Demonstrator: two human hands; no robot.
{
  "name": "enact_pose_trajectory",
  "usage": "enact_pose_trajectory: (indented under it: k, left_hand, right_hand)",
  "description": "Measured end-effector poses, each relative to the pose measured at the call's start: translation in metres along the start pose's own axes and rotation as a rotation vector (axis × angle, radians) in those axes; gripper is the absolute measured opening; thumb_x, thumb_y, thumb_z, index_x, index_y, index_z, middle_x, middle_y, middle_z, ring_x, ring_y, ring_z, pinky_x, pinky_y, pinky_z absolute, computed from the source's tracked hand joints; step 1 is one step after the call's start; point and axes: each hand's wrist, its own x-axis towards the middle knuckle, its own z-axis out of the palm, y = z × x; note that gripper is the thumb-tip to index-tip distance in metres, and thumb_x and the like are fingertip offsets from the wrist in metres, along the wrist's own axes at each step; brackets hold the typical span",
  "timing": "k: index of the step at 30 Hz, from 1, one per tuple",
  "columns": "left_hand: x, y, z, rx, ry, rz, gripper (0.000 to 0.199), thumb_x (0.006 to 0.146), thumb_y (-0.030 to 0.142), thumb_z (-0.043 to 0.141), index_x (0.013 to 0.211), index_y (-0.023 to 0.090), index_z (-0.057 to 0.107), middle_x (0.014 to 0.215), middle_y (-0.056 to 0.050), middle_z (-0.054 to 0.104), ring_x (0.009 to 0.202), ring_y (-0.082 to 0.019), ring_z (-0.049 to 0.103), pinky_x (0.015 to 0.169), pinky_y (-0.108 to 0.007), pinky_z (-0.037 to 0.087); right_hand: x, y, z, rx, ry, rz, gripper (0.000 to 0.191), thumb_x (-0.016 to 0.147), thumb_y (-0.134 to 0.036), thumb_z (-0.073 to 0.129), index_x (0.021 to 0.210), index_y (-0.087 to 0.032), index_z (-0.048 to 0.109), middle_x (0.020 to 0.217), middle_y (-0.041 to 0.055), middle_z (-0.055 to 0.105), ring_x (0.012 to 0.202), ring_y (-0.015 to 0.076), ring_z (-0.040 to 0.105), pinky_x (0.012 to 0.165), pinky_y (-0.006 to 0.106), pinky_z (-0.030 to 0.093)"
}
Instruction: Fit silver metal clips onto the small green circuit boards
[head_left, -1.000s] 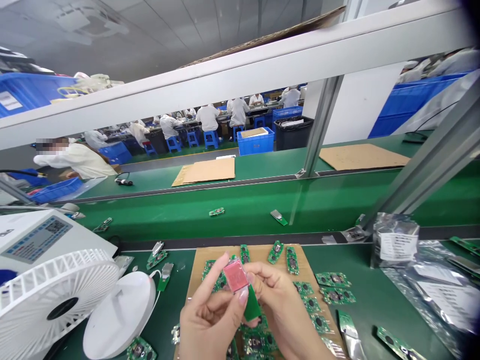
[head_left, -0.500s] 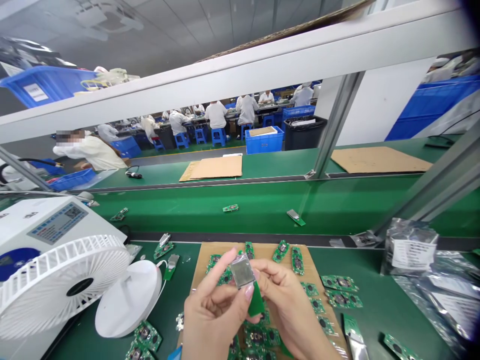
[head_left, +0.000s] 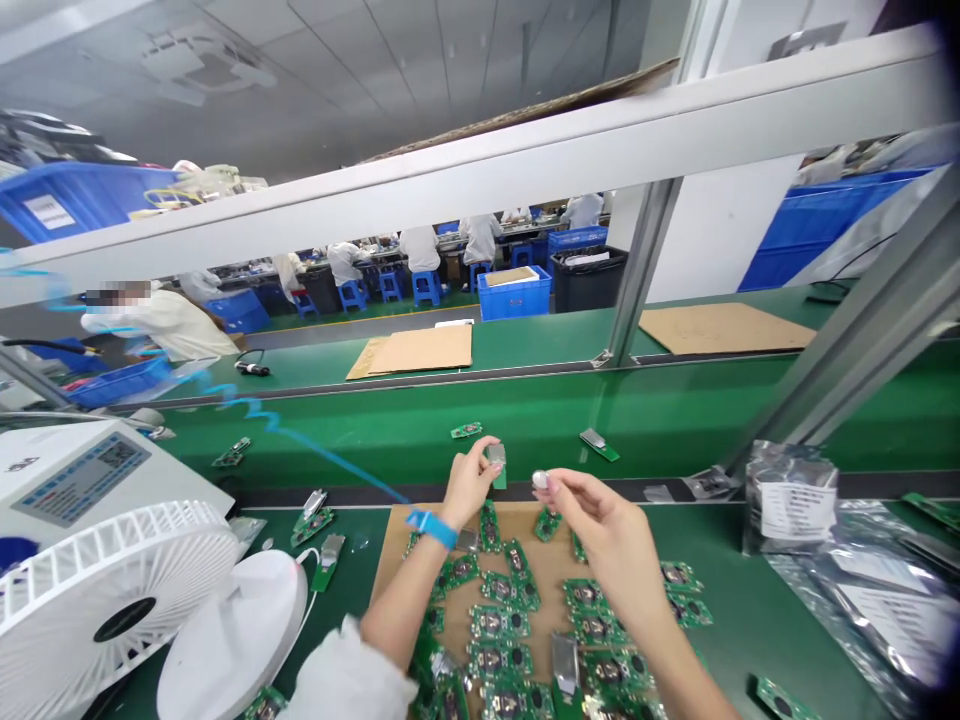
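Note:
My left hand (head_left: pixel 469 482), a blue wrist strap (head_left: pixel 433 527) below it, reaches over the far edge of the cardboard. Its fingers are closed on a green circuit board with a silver metal cover (head_left: pixel 496 454). To the right, my right hand (head_left: pixel 600 515) pinches a small round silver disc, like a coin cell (head_left: pixel 540 480), between thumb and fingertips. Under both hands, several small green circuit boards (head_left: pixel 499 622) lie in rows on the cardboard sheet (head_left: pixel 551 580). Another metal-covered board (head_left: pixel 565 662) lies among them.
A white fan (head_left: pixel 112 610) stands at the left. Bagged parts (head_left: pixel 791 500) sit at the right. Loose boards (head_left: pixel 598 443) lie on the green belt (head_left: pixel 360 440) ahead. A blue coiled cord (head_left: pixel 322 440) runs from the wrist strap to upper left. A metal post (head_left: pixel 641 270) rises behind the belt.
My hands have moved apart and farther forward. The left one carries the metal-covered board toward the belt; the right one now shows a round disc. The camera view has shifted.

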Motion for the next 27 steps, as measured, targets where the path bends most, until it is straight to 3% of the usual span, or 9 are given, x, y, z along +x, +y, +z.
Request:
enact_pose_trajectory:
  k: [3,7,11,14,18,21,23,27]
  left_hand:
    - [0.039,-0.014,0.022,0.094,0.03,0.016,0.029,0.088,0.032,0.062,0.112,0.016,0.06,0.112,-0.008,0.062,0.102,-0.024,0.059,0.091,-0.048,0.047]
    - [0.066,-0.03,0.026,0.119,0.137,0.014,0.039,0.089,0.029,0.059,0.126,0.019,0.054,0.138,-0.011,0.048,0.127,-0.031,0.044,0.105,-0.058,0.034]
    - [0.084,-0.038,0.019,0.006,0.138,-0.05,0.033,0.088,0.029,0.061,0.119,0.017,0.059,0.133,-0.011,0.053,0.123,-0.029,0.048,0.102,-0.056,0.039]
    - [0.088,-0.031,0.019,-0.16,0.13,-0.132,0.03,0.089,0.03,0.06,0.116,0.017,0.059,0.126,-0.011,0.057,0.114,-0.026,0.055,0.097,-0.052,0.045]
    - [0.057,-0.005,0.019,-0.494,0.06,-0.213,0.038,0.093,0.027,0.053,0.128,0.013,0.05,0.118,-0.013,0.062,0.103,-0.024,0.063,0.09,-0.047,0.052]
    - [0.008,0.02,0.008,-0.752,-0.046,-0.209,0.043,0.095,0.012,0.044,0.136,0.004,0.036,0.118,-0.021,0.064,0.108,-0.023,0.064,0.098,-0.042,0.05]
    - [-0.027,0.036,-0.003,-0.869,-0.085,-0.208,0.046,0.095,0.014,0.044,0.139,0.004,0.031,0.121,-0.022,0.064,0.113,-0.023,0.062,0.102,-0.04,0.048]
    - [-0.083,0.062,-0.02,-1.096,-0.048,-0.309,0.054,0.089,0.013,0.058,0.138,0.01,0.034,0.117,-0.019,0.066,0.104,-0.022,0.066,0.097,-0.035,0.051]
  right_hand:
    - [-0.004,-0.011,-0.011,0.023,0.012,-0.012,0.038,0.078,-0.05,0.069,0.095,-0.016,0.071,0.095,0.011,0.074,0.09,0.024,0.07,0.083,0.028,0.055]
    - [-0.007,-0.021,-0.016,0.055,0.013,-0.02,0.037,0.077,-0.05,0.07,0.093,-0.017,0.072,0.087,0.0093,0.074,0.083,0.0217,0.071,0.076,0.023,0.056]
    - [-0.01,-0.029,-0.012,0.079,0.081,-0.028,0.034,0.076,-0.049,0.071,0.087,-0.018,0.072,0.07,0.0042,0.069,0.067,0.0162,0.065,0.063,0.019,0.054]
    - [-0.012,-0.031,-0.009,0.097,0.124,-0.041,0.032,0.077,-0.049,0.07,0.084,-0.018,0.072,0.064,0.0016,0.063,0.058,0.0131,0.057,0.058,0.018,0.052]
    - [-0.009,-0.023,-0.009,0.073,0.056,-0.051,0.036,0.08,-0.051,0.066,0.09,-0.017,0.071,0.07,0.0029,0.064,0.059,0.0135,0.058,0.057,0.02,0.052]
    - [-0.007,-0.017,-0.01,0.007,0.031,-0.079,0.038,0.083,-0.052,0.063,0.093,-0.016,0.069,0.075,0.0045,0.065,0.059,0.0141,0.059,0.057,0.022,0.053]
    - [-0.008,-0.017,-0.008,-0.065,0.018,-0.11,0.036,0.086,-0.051,0.06,0.094,-0.017,0.069,0.078,0.0055,0.066,0.063,0.0155,0.061,0.059,0.023,0.053]
    - [-0.017,-0.023,0.001,-0.179,-0.014,-0.211,0.027,0.09,-0.042,0.055,0.092,-0.019,0.068,0.087,0.0059,0.069,0.073,0.0171,0.066,0.065,0.022,0.054]
